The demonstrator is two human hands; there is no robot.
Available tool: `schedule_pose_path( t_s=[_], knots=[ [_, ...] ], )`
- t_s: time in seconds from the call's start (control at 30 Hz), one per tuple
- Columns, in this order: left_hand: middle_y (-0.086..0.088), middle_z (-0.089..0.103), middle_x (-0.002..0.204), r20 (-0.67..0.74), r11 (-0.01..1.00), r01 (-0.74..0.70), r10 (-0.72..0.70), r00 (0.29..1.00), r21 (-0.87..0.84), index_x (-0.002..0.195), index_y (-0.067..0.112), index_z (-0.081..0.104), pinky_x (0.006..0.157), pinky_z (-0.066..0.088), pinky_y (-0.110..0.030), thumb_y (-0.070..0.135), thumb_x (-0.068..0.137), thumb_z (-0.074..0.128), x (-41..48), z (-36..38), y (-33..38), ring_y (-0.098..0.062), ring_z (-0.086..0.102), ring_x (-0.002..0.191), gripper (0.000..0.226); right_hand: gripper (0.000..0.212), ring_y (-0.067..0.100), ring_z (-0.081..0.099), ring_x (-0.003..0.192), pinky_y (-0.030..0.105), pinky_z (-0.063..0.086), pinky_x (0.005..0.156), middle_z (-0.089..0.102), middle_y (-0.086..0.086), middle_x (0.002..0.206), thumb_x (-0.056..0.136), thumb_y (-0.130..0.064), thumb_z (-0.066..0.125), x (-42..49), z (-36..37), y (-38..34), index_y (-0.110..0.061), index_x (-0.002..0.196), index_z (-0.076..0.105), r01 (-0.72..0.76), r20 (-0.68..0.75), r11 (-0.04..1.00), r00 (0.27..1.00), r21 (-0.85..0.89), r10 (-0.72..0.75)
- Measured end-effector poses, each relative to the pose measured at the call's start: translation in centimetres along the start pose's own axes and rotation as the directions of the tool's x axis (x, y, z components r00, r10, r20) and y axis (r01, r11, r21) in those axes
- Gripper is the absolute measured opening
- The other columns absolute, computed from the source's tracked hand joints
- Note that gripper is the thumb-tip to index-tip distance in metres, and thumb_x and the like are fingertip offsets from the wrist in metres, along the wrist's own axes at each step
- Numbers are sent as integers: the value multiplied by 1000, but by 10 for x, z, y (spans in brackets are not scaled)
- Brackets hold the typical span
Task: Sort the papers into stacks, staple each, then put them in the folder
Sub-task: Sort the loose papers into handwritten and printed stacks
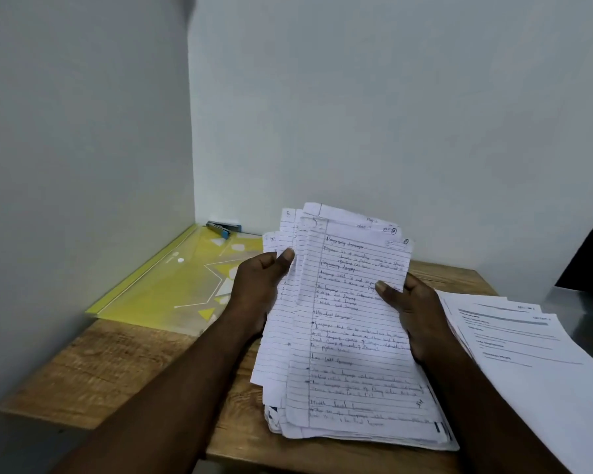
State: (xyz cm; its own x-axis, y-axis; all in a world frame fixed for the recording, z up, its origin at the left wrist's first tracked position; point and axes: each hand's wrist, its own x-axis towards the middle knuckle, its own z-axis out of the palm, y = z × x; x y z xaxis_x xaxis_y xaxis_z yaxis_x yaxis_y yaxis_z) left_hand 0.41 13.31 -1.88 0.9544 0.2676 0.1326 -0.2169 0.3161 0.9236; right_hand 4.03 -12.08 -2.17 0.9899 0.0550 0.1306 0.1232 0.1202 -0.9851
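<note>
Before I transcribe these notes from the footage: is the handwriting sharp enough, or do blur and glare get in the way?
Head view: handwriting on the lined papers is soft, mostly unreadable; printed sheets at right blur more; lighting flat and dim; little glare on the yellow folder.

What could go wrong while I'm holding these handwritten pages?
1. The handwritten pages sit fanned and uneven between the left hand and right hand; a sheet may slip out, or a staple may miss some.
2. The printed stack lies close by the right forearm; a nudge could shift it or mix the two sets.
</note>
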Motion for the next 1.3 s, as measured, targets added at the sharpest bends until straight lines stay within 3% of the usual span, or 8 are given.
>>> schedule_pose_path(
  t_s=[0.2,0.37,0.5,0.63,0.83,1.03,1.23,1.3],
  knots=[
    [11,61,51,95,997,-1,-7,995,84,64,16,63,45,42,-11,30,109,56,-9,8,3,5,53,41,47,29,20,78,103,38,56,94,81,1,109,90,-2,75,0,1,1,-12,117,75,46,-21,999,999,-14,-47],
    [-5,82,97,55,999,48,-47,997,-8,100,6,79,75,62,-29,47,105,58,-1,5,3,-18,79,89,46,29,-5,48,35,5,34,41,54,-20,46,97,-3,71,-5,3,-7,-19,78,55,48,-97,999,994,-25,-50],
    [-18,79,112,8,996,35,-34,999,-83,101,-1,80,100,58,-45,9,104,56,4,1,-1,-35,74,110,26,15,9,77,77,28,61,72,80,0,92,96,-8,72,0,-7,-7,-12,111,72,8,-105,997,994,81,0],
    [1,81,110,-1,998,-52,52,999,35,107,6,80,91,57,-25,-18,94,55,5,-1,-6,-17,74,110,37,32,31,74,112,52,56,101,78,9,118,94,-8,73,-3,-12,-12,-10,126,71,-38,-127,990,990,138,56],
    [-4,74,131,-44,992,-73,69,997,-105,136,14,69,92,62,-34,-25,89,62,9,-2,-7,-26,72,119,62,36,33,75,111,52,59,95,77,11,123,96,-8,69,1,-21,-9,-11,131,69,-83,-89,968,990,236,106],
    [-21,76,117,-80,979,-69,55,995,-192,152,32,50,84,65,-48,-20,82,75,11,-6,-8,-35,77,105,91,62,35,74,113,48,65,85,73,17,128,77,-16,79,2,-21,-8,-7,136,64,-143,53,939,990,311,133],
    [-25,77,107,-73,983,-77,66,995,-164,135,16,58,74,63,-39,-13,78,82,13,-5,-10,-35,78,97,68,7,0,72,65,12,52,56,78,-11,79,99,-3,67,-5,-7,-9,-6,105,68,5,-4,1000,1000,-13,-5],
    [-24,78,108,-81,982,-68,54,995,-178,133,10,58,74,63,-36,-11,78,84,15,-5,-10,-33,78,98,65,21,-7,53,40,5,38,43,59,-20,49,101,-1,64,-8,-1,-10,-14,86,58,46,4,995,999,-85,-46]
  ],
)
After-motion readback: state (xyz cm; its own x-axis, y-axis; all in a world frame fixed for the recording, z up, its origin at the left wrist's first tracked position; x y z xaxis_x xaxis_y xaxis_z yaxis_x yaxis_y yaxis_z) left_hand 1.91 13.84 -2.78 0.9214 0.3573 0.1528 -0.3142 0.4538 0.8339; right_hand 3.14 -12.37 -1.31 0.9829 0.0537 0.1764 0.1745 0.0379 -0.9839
